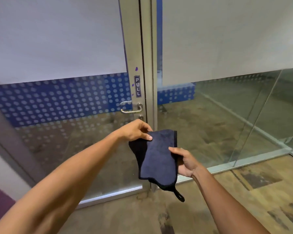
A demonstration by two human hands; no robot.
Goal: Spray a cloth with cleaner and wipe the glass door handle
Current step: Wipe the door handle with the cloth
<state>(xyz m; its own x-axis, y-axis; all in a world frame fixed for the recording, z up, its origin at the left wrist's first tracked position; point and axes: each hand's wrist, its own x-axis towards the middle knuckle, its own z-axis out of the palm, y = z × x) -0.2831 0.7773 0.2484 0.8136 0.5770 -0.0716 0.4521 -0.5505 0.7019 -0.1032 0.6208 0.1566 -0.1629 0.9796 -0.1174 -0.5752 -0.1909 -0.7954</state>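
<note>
Both hands hold the cloth (156, 155) between them in front of the glass door (57, 102); left hand (136, 130) pinches the cloth's top left corner, thumb on the near face, fingers behind; right hand (184, 163) grips the right edge lower down, thumb on top, palm under it; cloth is dark blue with black trim, folded over, hanging slack, small loop (179, 195) dangling from the bottom corner; handle (131, 108) is a metal lever on the door's right frame, just above the left hand, not touched by either hand or by the cloth; PULL sign (137, 86) sits on the frame just above the handle; keyhole (141, 117) just below it; no spray bottle visible.
</note>
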